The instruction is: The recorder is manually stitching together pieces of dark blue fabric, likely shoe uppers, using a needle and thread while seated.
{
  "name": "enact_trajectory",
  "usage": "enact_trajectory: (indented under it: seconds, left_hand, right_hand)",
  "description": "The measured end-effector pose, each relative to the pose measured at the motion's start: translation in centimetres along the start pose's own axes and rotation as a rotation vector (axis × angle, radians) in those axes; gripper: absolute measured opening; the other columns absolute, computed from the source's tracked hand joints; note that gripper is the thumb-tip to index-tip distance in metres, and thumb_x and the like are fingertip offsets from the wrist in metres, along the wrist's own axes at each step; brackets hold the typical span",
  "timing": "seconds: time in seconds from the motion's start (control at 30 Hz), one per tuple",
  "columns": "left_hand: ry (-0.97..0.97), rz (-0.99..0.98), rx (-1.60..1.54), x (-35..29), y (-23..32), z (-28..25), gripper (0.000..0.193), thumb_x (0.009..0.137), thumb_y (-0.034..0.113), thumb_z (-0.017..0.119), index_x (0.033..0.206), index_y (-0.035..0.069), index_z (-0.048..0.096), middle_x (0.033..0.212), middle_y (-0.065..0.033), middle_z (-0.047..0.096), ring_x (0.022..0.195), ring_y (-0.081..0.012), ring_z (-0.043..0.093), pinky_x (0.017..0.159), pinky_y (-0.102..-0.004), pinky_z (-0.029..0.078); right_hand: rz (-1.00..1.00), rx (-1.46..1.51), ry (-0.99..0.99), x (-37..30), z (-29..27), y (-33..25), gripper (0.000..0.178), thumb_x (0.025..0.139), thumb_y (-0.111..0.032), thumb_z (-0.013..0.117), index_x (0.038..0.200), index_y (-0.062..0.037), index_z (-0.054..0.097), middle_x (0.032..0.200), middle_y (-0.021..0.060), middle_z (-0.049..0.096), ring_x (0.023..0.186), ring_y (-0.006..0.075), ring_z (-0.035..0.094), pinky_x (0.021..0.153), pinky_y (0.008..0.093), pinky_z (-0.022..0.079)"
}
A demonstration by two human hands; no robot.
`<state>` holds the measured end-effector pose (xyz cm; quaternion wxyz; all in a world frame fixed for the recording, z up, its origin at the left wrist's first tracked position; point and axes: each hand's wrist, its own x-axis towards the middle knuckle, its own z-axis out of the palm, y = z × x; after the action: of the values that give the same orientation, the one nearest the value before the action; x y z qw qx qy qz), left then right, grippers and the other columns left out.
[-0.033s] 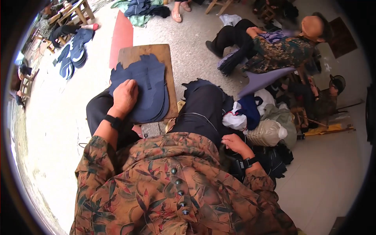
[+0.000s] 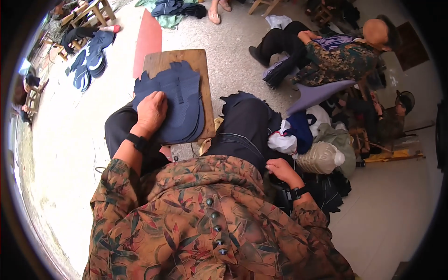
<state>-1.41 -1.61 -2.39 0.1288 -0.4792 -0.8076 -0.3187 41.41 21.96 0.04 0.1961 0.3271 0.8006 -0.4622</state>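
Observation:
A stack of dark blue, sole-shaped fabric pieces [image 2: 182,119] with ragged far edges lies on a wooden board [image 2: 205,84] in front of me. My left hand [image 2: 152,111] rests on the stack's left side, its fingers curled and closed; what they grip, if anything, is hidden. Beside my right hip is my right hand [image 2: 282,171], its fingers pinched together. Whatever sits in that pinch is too small to make out. Thin pale thread [image 2: 242,138] crosses my right thigh, and I cannot tell whether it runs to the right hand.
At my right are a large clear plastic bottle [image 2: 319,158], white and navy cloth [image 2: 298,133] and dark fabric scraps [image 2: 329,191]. A seated person [image 2: 336,60] works at the far right. More blue pieces [image 2: 91,60] lie on the floor at far left.
The whole view has shifted slightly. The thread on my right thigh now shows as separate lines. Both hands keep nearly the same place and pose.

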Motion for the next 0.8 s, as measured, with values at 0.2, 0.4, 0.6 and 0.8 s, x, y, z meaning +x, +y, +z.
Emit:
enact_trajectory:
  seconds: [0.2,0.4,0.6,0.8]
  left_hand:
    - [-0.049,-0.034,0.012,0.3,0.2,-0.3,0.006,0.082,0.011,0.059,0.087,0.009,0.056,0.079,-0.0109,0.059,0.075,-0.0330,0.060,0.064,-0.0419,0.049]
    - [-0.066,-0.037,0.001,0.3,0.0,-0.2,0.006,0.082,0.011,0.059,0.088,0.009,0.057,0.079,-0.0108,0.059,0.074,-0.0331,0.061,0.063,-0.0420,0.049]
    - [-0.133,-0.199,-0.255,1.4,1.2,-2.2,0.007,0.082,0.009,0.062,0.086,0.004,0.060,0.079,-0.0117,0.062,0.073,-0.0306,0.062,0.064,-0.0369,0.050]
    - [-0.272,-0.311,-1.094,3.1,7.9,-7.9,0.025,0.095,0.025,0.059,0.098,0.001,0.065,0.080,0.0032,0.057,0.070,-0.0047,0.045,0.063,-0.0192,0.038]
  right_hand:
    - [-0.368,-0.265,0.339,1.1,-0.4,-0.5,0.016,0.084,-0.013,0.057,0.084,0.0021,0.061,0.078,0.0208,0.062,0.078,0.0408,0.059,0.067,0.0423,0.046]
    - [-0.260,0.023,0.189,0.2,-4.9,-5.1,0.010,0.084,-0.007,0.059,0.083,0.0022,0.064,0.065,0.0088,0.059,0.061,0.0184,0.055,0.058,0.0313,0.043]
    - [-0.360,0.302,0.107,-1.3,-8.3,-15.7,0.011,0.087,-0.006,0.060,0.082,0.0014,0.066,0.064,-0.0022,0.056,0.058,0.0055,0.049,0.053,0.0232,0.038]
    - [-0.989,-0.631,0.443,2.0,-6.8,-25.9,0.008,0.080,0.000,0.064,0.087,-0.0018,0.066,0.068,0.0111,0.056,0.057,0.0259,0.056,0.052,0.0313,0.043]
